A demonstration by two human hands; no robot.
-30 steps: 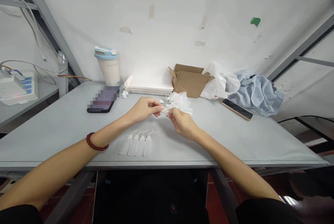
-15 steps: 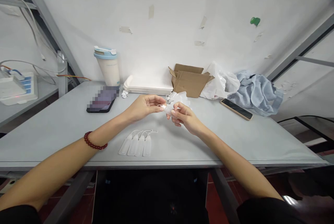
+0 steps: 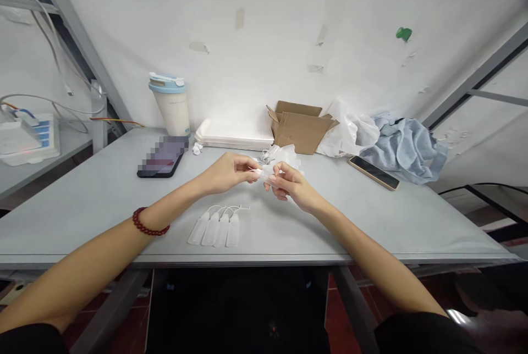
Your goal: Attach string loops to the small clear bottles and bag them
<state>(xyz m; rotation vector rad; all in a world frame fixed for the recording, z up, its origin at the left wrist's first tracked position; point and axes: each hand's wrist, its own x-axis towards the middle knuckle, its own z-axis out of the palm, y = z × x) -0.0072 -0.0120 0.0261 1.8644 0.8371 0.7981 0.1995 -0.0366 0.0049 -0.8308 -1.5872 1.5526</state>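
In the head view my left hand (image 3: 233, 171) pinches a small white end piece between thumb and fingertips; its exact shape is too small to tell. Facing it, my right hand (image 3: 289, 182) is closed on a translucent plastic tag (image 3: 267, 171), partly covered by the fingers. Both sets of fingertips almost meet above the table. Just behind the hands lies a pile of similar translucent tags (image 3: 284, 153) with white cords. Nearer the front edge, several tags with white loops (image 3: 221, 231) lie side by side in a row.
On the grey table (image 3: 350, 227), a phone (image 3: 163, 159) and a lidded cup (image 3: 169, 106) stand left. White trays (image 3: 235, 134), an opened cardboard box (image 3: 303, 128), a white plastic bag (image 3: 346, 131), blue cloth (image 3: 408, 148) and another phone (image 3: 373, 172) line the back and right.
My left fingers have closed in slightly toward the tag, and the white cord that arched beside them no longer shows clearly. My right hand has barely moved.
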